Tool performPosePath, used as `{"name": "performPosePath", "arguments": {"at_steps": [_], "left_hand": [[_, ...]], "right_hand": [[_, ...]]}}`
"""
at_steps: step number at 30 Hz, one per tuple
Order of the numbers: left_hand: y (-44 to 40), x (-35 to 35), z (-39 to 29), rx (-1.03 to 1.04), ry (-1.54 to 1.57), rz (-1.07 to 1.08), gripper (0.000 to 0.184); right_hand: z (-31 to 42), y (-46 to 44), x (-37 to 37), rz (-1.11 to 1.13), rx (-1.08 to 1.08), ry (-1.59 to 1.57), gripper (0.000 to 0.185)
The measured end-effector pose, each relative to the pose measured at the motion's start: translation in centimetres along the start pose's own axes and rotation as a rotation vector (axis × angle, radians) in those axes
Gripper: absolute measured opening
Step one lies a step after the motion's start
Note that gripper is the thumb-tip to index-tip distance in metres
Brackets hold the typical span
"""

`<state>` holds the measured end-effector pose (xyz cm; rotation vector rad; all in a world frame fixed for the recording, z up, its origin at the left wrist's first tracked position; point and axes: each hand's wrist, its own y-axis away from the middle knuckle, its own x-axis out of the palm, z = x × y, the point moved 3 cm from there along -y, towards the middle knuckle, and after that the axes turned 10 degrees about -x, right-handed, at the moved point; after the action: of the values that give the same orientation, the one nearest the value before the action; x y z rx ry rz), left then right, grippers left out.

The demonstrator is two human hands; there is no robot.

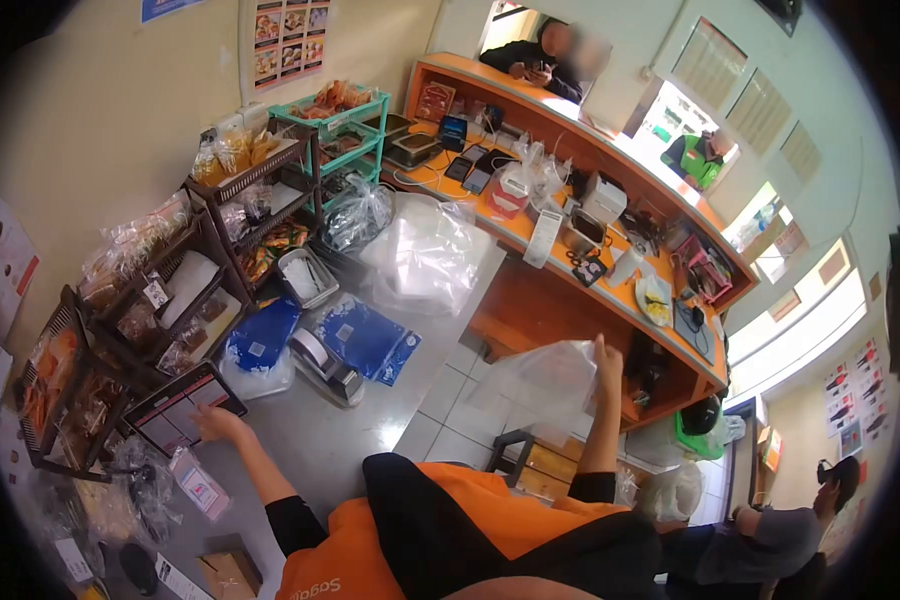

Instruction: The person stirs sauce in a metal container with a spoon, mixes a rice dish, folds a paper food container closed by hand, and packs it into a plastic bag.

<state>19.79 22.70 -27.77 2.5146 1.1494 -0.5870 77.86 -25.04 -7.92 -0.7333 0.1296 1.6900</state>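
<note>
My left hand (220, 424) reaches to a tablet (178, 410) propped on the steel counter. Its fingers are stretched out at the right part of the screen and hold nothing. Raised out to the right, my right hand (607, 362) pinches the top corner of a clear plastic bag (545, 385), which hangs thin and see-through over the floor. Close to the tablet lie blue-and-white packs (370, 338), a tape dispenser (322, 368) and a pink-and-white card (199, 484).
Racks of packaged snacks (165, 290) line the wall on the left. A stack of clear bags (430, 250) covers the counter's far end. Beyond the gap is an orange service counter (515, 225) with devices. People (700, 160) are at the windows; another person (770, 530) is at right.
</note>
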Motion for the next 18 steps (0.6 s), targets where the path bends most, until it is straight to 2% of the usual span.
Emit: {"name": "performPosePath", "arguments": {"at_steps": [1, 2, 4, 5, 7, 8, 10, 11, 12, 14, 15, 16, 17, 18], "left_hand": [[0.3, -0.2, -0.2, 0.022, 0.006, 0.013, 0.067], [0.6, -0.2, -0.4, 0.022, 0.008, 0.009, 0.067], [0.7, -0.3, -0.6, 0.069, -0.066, -0.005, 0.067], [0.7, -0.1, -0.5, 0.072, -0.076, -0.009, 0.067], [0.5, 0.5, 0.1, 0.085, -0.091, -0.049, 0.066], [0.2, 1.1, 0.4, 0.078, -0.100, -0.064, 0.066], [-0.9, 1.7, 1.6, 0.112, -0.099, -0.142, 0.064], [-1.0, 1.5, 1.9, 0.223, -0.207, -0.154, 0.062], [-0.6, 1.5, 1.6, 0.332, -0.315, -0.163, 0.059], [0.5, 1.2, 1.0, 0.188, -0.190, -0.197, 0.052], [-0.3, 2.3, 2.4, 0.347, -0.137, -0.317, 0.041], [1.2, 0.5, 0.7, 0.439, -0.319, -0.173, 0.030], [1.8, 0.3, 0.7, 0.628, -0.203, -0.287, 0.020], [0.4, 1.4, 2.1, 0.173, 0.312, -0.089, 0.015]], "right_hand": [[-1.3, 1.4, 0.2, 0.061, 0.091, -0.134, 0.040], [-1.5, 2.4, 0.4, 0.063, 0.089, -0.138, 0.040], [-1.1, 5.1, 1.7, 0.167, 0.342, -0.409, 0.021], [-1.9, 5.6, 2.1, 0.172, 0.351, -0.407, 0.021], [-3.1, 5.8, 3.8, 0.214, 0.141, -0.573, 0.015], [-3.7, 5.5, 4.2, 0.232, 0.146, -0.572, 0.015], [-4.4, 4.9, 4.8, 0.290, 0.074, -0.304, 0.023], [-3.4, 5.1, 5.0, 0.256, 0.046, -0.318, 0.015], [-3.0, 5.3, 5.3, 0.290, 0.048, -0.317, 0.015], [-3.0, 4.8, 5.5, 0.303, 0.012, -0.123, 0.007], [-3.5, 4.6, 5.6, 0.278, 0.033, -0.056, 0.004], [-4.3, 4.4, 6.0, 0.273, 0.040, 0.008, 0.005], [-5.4, 4.1, 6.4, 0.269, 0.022, -0.064, 0.009], [-6.2, 3.7, 6.9, 0.279, 0.006, -0.134, 0.014]]}}
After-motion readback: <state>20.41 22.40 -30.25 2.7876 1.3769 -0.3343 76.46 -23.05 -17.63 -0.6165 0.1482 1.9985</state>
